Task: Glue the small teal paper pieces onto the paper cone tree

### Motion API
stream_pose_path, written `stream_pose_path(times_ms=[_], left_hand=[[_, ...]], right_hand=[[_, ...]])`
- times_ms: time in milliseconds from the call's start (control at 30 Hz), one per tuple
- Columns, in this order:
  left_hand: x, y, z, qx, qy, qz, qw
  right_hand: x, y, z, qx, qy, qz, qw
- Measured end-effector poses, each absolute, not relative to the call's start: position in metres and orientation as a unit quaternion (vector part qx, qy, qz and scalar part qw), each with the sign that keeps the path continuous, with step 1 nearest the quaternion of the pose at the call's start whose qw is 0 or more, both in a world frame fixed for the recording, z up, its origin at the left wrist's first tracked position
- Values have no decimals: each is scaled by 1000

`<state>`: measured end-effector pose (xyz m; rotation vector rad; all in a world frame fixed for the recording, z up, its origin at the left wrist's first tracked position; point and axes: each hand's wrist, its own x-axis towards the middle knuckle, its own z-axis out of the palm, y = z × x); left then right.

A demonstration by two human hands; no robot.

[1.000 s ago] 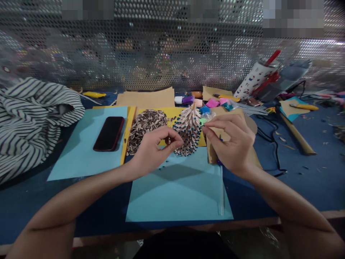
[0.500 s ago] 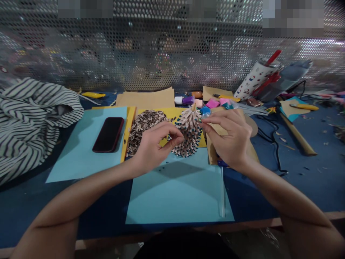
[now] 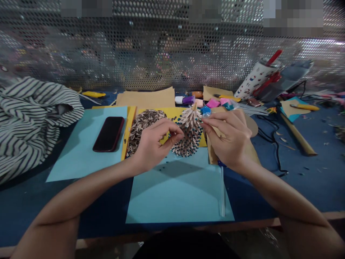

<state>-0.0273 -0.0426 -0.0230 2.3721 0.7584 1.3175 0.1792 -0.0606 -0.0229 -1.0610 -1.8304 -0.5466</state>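
A cone of layered pale seed-like pieces with blue-green tips (image 3: 188, 135) stands upright between my hands, above a light blue paper sheet (image 3: 178, 192). The fingertips of my left hand (image 3: 157, 140) press against its left side. My right hand (image 3: 229, 138) pinches at its upper right side, and the fingers hide part of that side. A heap of striped sunflower seeds (image 3: 144, 127) lies on yellow card (image 3: 168, 115) just left of the cone. Kraft paper (image 3: 215, 153) lies under my right hand.
A black phone (image 3: 108, 133) lies on a second blue sheet (image 3: 83, 144), with a striped cloth (image 3: 32, 122) to its left. Packets of coloured clay (image 3: 212, 103) sit behind the cone. A patterned tube (image 3: 256, 77), black cable (image 3: 273, 144) and a bamboo stick (image 3: 298, 136) lie at right.
Both hands have risen slightly up the picture, and my right fingertips now sit higher on the cone. The cone itself stays nearly in place.
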Motion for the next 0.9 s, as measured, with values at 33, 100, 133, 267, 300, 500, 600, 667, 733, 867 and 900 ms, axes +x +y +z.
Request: stream_pose_path(times_ms=[33,100,133,267,300,500,600,667,733,867,900], left_hand=[[-27,-42,-23,831,267,465,150],[-26,-39,-24,829,265,479,113],[-25,-37,-24,829,261,487,90],[-20,-28,-26,832,236,502,-1],[-19,-27,-26,834,229,501,-21],[-15,-22,-26,844,195,484,-129],[-14,-20,-27,844,192,476,-154],[-13,-19,-28,843,193,477,-157],[-12,-18,-28,842,193,479,-156],[-10,-17,-27,843,198,474,-161],[-10,-17,-26,842,198,474,-164]], right_hand=[[179,-61,-23,-431,-744,-225,458],[180,-64,-22,-432,-743,-229,456],[180,-65,-21,-435,-741,-232,456],[181,-72,-20,-450,-735,-238,448],[182,-74,-20,-448,-737,-235,448],[183,-87,-26,-436,-748,-203,457],[184,-91,-27,-445,-749,-196,450],[184,-92,-27,-444,-749,-195,450],[185,-92,-28,-441,-750,-198,452],[184,-92,-28,-439,-751,-192,454],[184,-92,-28,-438,-752,-191,454]])
